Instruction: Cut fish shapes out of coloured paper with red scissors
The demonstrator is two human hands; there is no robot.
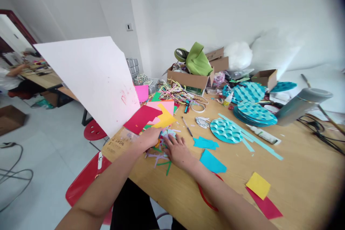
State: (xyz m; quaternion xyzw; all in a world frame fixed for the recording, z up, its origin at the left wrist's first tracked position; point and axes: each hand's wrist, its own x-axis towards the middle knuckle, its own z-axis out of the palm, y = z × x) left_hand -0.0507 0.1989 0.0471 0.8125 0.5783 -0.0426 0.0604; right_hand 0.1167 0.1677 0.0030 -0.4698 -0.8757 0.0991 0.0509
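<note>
A loose pile of coloured paper scraps and thin strips [158, 158] lies near the table's front edge, between my two hands. My right hand [176, 150] rests on the right side of this pile, palm down with fingers spread. At the pile's left side is my left hand [151, 138]; its fingers are mostly hidden, so its grip does not show. Just beyond it lie a dark red paper sheet [138, 119] and a cut yellow paper piece [164, 117]. Right of my right hand are blue paper pieces [212, 161] and a red ring [205, 196], partly under my forearm.
A white board [94, 79] leans at the left. Further right lie a pen [187, 126], a woven blue disc [226, 130], a glue bottle [264, 134] and a grey tumbler [302, 106]. A cardboard box [185, 79] stands behind. A red chair [86, 176] is below left.
</note>
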